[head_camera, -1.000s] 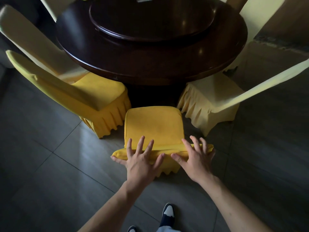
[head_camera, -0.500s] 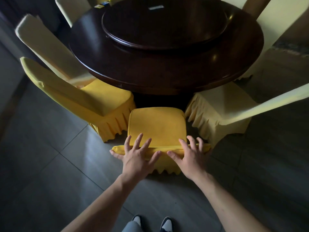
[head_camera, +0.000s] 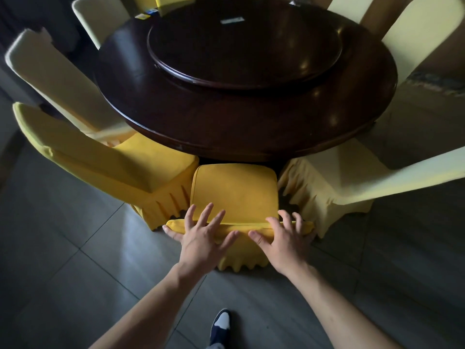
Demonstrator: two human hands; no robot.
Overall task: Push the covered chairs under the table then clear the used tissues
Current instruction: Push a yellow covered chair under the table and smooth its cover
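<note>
Both hands lie on the top edge of the backrest of a yellow covered chair [head_camera: 235, 195] at the lower middle of the frame. The left hand [head_camera: 201, 238] is spread flat, its fingers straight and fanned over the backrest, the thumb reaching toward the middle; it presses on the cloth without curling round it. The right hand [head_camera: 284, 239] is spread in the same way just beside it, fingers straight over the top edge, thumb pointing toward the left thumb; the two thumbs are near but apart. Neither hand grasps anything.

The chair's seat front sits at the rim of the round dark desk [head_camera: 251, 127], which fills the upper middle of the frame. A raised round turntable [head_camera: 244, 44] sits on the desk top, with a small pale card [head_camera: 232, 20] lying on it near the upper edge.

To the left of the middle chair stands a second yellow chair [head_camera: 105, 157], angled, its skirt touching or almost touching the middle chair. Behind it at the upper left is a pale cream chair [head_camera: 57, 79]. At the right a pale yellow chair [head_camera: 334, 180] stands just beside the middle one. More pale chair backs show at the top of the frame.

A grey tiled floor [head_camera: 63, 273] fills the lower part of the frame, and one dark shoe with a white toe [head_camera: 220, 323] shows at the bottom middle.
</note>
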